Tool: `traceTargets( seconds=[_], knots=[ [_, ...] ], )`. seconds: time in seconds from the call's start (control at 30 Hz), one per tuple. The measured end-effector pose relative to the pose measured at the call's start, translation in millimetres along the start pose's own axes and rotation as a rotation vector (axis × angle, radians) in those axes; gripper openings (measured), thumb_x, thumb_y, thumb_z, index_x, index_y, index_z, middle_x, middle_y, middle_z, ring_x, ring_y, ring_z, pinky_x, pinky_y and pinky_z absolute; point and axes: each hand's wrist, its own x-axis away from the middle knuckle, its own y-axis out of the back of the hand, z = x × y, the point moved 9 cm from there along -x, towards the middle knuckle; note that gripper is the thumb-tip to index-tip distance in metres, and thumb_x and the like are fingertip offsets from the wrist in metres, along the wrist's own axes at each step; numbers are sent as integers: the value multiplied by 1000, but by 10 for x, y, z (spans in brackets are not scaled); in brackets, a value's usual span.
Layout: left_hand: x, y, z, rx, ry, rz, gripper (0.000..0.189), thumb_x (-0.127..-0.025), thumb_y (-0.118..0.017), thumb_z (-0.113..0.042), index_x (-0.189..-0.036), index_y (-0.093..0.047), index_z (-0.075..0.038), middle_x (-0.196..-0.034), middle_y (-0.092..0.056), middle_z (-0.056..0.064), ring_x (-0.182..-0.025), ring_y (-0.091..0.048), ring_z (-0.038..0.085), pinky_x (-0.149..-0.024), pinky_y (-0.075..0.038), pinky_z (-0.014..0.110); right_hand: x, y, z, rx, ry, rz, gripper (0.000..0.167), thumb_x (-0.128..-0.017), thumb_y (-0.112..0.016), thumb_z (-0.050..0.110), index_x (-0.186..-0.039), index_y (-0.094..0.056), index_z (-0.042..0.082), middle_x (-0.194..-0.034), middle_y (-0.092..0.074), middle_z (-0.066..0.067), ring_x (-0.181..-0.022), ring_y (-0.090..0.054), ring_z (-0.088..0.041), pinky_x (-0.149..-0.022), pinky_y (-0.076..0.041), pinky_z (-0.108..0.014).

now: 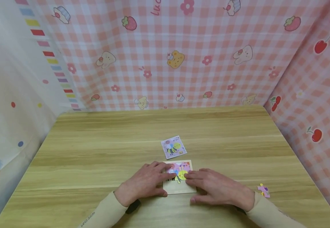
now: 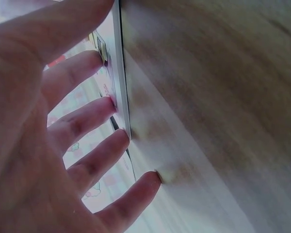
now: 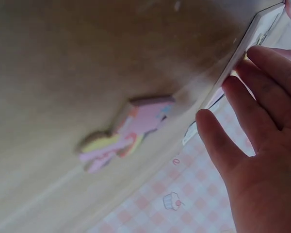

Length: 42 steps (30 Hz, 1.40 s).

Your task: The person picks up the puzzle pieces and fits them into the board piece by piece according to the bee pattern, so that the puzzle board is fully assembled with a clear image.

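A wooden jigsaw board lies on the table between both hands. Joined puzzle pieces with a yellow bee on pink cover its far half, while pale wood shows on the near half. My left hand rests on the board's left side, its fingertips on the pieces and the thumb by the near left corner. Spread fingers show in the left wrist view. From the right, my right hand touches the pieces with extended fingertips, thumb held apart near the table.
A picture card with the same bee lies just beyond the board. To the right of my right hand is a loose pink and yellow puzzle piece. Patterned curtains stand around the back and sides of the wooden table.
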Motion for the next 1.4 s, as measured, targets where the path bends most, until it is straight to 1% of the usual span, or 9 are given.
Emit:
traceTargets(
  seconds=[0.13,0.27,0.4,0.53,0.7,0.9,1.07,1.2,1.4],
  knots=[
    [-3,-14,16,18,-3,-10,68,-91,-75,-53,-152,-54,-31,-158,-46,-1,-139,-45,25,-104,-48,49,-23,35,4,11,8,-19,63,-101,-56,60,-134,-68,7,-142,-64,-7,-132,-59,-21,-106,-49,-47],
    [-16,-30,39,54,5,-18,68,-89,-77,-53,-150,-56,-30,-159,-45,-2,-141,-43,24,-106,-46,49,-38,50,-39,-37,-23,-1,62,-101,-56,60,-132,-70,8,-140,-65,-5,-129,-60,-22,-106,-50,-46],
    [-32,-27,48,99,14,-32,69,-88,-78,-53,-147,-58,-23,-157,-46,-2,-141,-43,24,-106,-46,49,-51,64,-105,-111,-62,28,61,-101,-56,60,-133,-70,10,-138,-66,-3,-128,-61,-21,-106,-50,-45],
    [-36,-8,50,119,28,-59,76,-85,-80,-53,-146,-57,-13,-154,-48,3,-139,-45,24,-106,-47,47,-66,69,-143,-148,-90,53,60,-102,-55,59,-134,-69,10,-137,-67,-2,-128,-61,-20,-106,-50,-44],
    [-31,21,70,123,43,-113,83,-80,-85,-53,-144,-55,-9,-150,-47,9,-133,-49,25,-103,-49,45,-64,78,-164,-190,-130,58,57,-102,-56,56,-134,-69,11,-137,-67,-3,-128,-61,-20,-107,-50,-44],
    [-3,25,118,165,67,-148,95,-76,-88,-53,-147,-50,-4,-151,-44,16,-134,-47,29,-112,-44,43,-7,177,-190,-249,-172,-17,49,-104,-59,49,-133,-69,11,-136,-67,-4,-125,-64,-22,-104,-52,-46],
    [25,13,156,204,82,-133,100,-76,-88,-53,-150,-46,0,-153,-43,21,-139,-45,32,-118,-38,43,79,290,-259,-244,-212,-116,37,-106,-60,38,-130,-71,12,-133,-69,-2,-122,-65,-22,-102,-53,-48],
    [45,-13,193,221,97,-108,100,-78,-88,-51,-151,-44,1,-155,-41,21,-142,-43,33,-120,-35,43,153,366,-317,-224,-232,-174,33,-105,-63,33,-128,-72,10,-132,-69,-3,-122,-65,-24,-101,-53,-48],
    [63,-6,205,204,94,-123,100,-79,-87,-51,-151,-43,3,-154,-44,21,-142,-44,34,-119,-36,44,271,431,-406,-212,-283,-210,30,-102,-68,26,-126,-73,9,-131,-69,-4,-122,-64,-27,-101,-53,-50]
  ],
)
